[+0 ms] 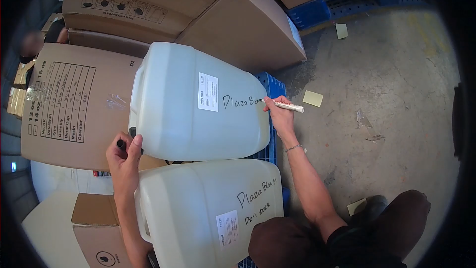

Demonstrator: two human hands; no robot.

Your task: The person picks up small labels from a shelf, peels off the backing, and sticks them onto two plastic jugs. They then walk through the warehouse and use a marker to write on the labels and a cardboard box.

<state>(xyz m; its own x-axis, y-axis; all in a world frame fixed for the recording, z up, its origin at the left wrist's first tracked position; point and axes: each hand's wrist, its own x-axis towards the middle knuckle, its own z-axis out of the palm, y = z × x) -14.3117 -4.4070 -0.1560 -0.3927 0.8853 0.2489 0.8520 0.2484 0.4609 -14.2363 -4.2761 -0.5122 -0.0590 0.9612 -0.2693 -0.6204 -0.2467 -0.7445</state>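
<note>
On the upper jug, a marker mid-word

Against the upper jug point(208, 124), the right hand point(281, 118) has thumb and fingers pinched on the marker point(287, 105), its tip at the end of the lettering point(241, 101), which reads roughly "Plaza Blan". The left hand point(125, 156) is curled around a small black cap point(120, 144), probably the marker's, by the jug's handle end; whether it also presses on the jug, I cannot tell.

Writing well here calls for light, even pressure, since the wall is smooth and curves away toward the far end. Letters are best kept level and well spaced, with the side of the palm off fresh ink. The lower jug point(191, 198), with similar lettering in two lines, offers a guide for size.

The upper jug lies on its side, between the two hands: the right at its base end, the left at its handle end. Its label point(208, 92) sits just beside the lettering, clear of the strokes.
</note>
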